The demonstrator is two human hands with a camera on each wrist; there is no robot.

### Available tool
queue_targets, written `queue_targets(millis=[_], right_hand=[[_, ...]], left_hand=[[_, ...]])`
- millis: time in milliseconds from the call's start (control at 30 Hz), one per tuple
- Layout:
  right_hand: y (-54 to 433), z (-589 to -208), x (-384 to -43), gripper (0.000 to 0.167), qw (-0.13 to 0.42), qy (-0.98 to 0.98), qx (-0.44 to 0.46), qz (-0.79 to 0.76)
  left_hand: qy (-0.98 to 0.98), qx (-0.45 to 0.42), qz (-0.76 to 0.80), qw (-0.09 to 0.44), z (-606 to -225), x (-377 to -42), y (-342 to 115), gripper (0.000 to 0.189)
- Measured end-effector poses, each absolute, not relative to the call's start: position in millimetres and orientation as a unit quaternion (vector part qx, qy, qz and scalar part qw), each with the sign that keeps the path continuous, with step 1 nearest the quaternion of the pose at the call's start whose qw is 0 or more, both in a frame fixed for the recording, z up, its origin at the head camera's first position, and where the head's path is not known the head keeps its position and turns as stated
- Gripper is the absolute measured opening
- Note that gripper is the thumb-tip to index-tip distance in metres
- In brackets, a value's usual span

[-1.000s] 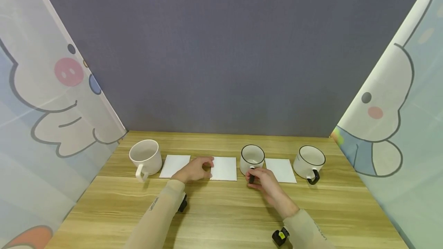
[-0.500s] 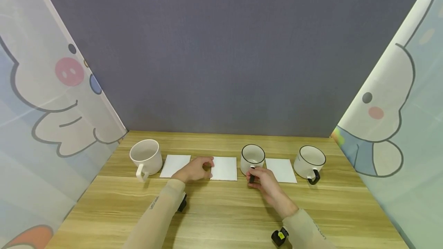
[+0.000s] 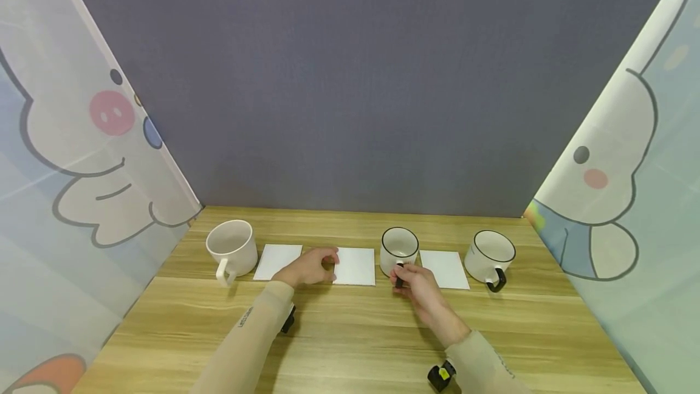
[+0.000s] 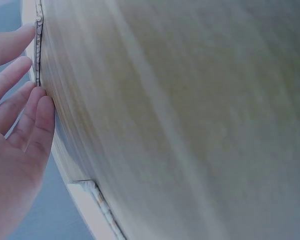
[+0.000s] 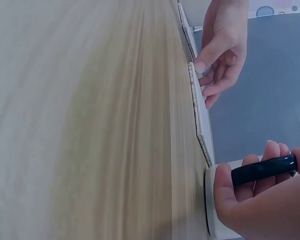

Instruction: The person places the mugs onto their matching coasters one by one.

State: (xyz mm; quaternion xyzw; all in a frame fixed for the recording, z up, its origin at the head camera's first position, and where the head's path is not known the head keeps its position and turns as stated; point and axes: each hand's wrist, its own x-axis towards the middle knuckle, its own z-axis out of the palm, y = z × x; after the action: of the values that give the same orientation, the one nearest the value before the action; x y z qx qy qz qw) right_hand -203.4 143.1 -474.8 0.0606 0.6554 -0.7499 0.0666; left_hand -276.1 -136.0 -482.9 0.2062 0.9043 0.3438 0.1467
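My right hand (image 3: 421, 293) grips the black handle (image 5: 265, 170) of a white mug (image 3: 398, 251) with a dark rim, thumb on one side and fingers round the other. The mug stands upright on the table, between two white square boards. At the left edge of the middle white board (image 3: 354, 266) is my left hand (image 3: 308, 267), its thumb and fingers spread apart and loosely bent. Its fingertips (image 4: 24, 62) touch or nearly touch that edge. In the right wrist view the left hand (image 5: 225, 50) shows beyond the board, which lies flat.
Another white board (image 3: 277, 262) lies left, partly behind the left hand, and one (image 3: 444, 269) right of the gripped mug. A wide white mug (image 3: 232, 251) stands at far left, a black-handled mug (image 3: 489, 256) at far right. A grey panel (image 3: 350, 90) rises behind the wooden table (image 3: 350, 339).
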Motion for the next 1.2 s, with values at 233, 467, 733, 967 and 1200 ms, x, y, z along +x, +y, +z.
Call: queue_targets(millis=[233,467,733,967,1200], right_hand=[[141.7,-477.9,-204.3,0.020,0.058,0.649,0.065,-0.756],[142.5,-475.9,-203.8,0.019,0.049,0.640,0.062,-0.764],[142.4,-469.9,-200.5,0.019,0.045,0.642,0.053,-0.764],[141.0,-464.3,-197.8,0.019,0.040,0.646,0.046,-0.761],[139.3,-460.9,-196.5,0.018,0.034,0.647,0.043,-0.761]], left_hand=[[0.905,0.211,0.340,0.142,-483.0,-275.4,-136.0,0.026],[0.907,0.203,0.342,0.141,-483.4,-275.3,-135.1,0.025],[0.905,0.199,0.347,0.144,-484.1,-274.3,-135.1,0.026],[0.903,0.198,0.353,0.147,-485.3,-274.4,-136.1,0.026],[0.900,0.197,0.356,0.153,-486.2,-274.9,-136.5,0.026]])
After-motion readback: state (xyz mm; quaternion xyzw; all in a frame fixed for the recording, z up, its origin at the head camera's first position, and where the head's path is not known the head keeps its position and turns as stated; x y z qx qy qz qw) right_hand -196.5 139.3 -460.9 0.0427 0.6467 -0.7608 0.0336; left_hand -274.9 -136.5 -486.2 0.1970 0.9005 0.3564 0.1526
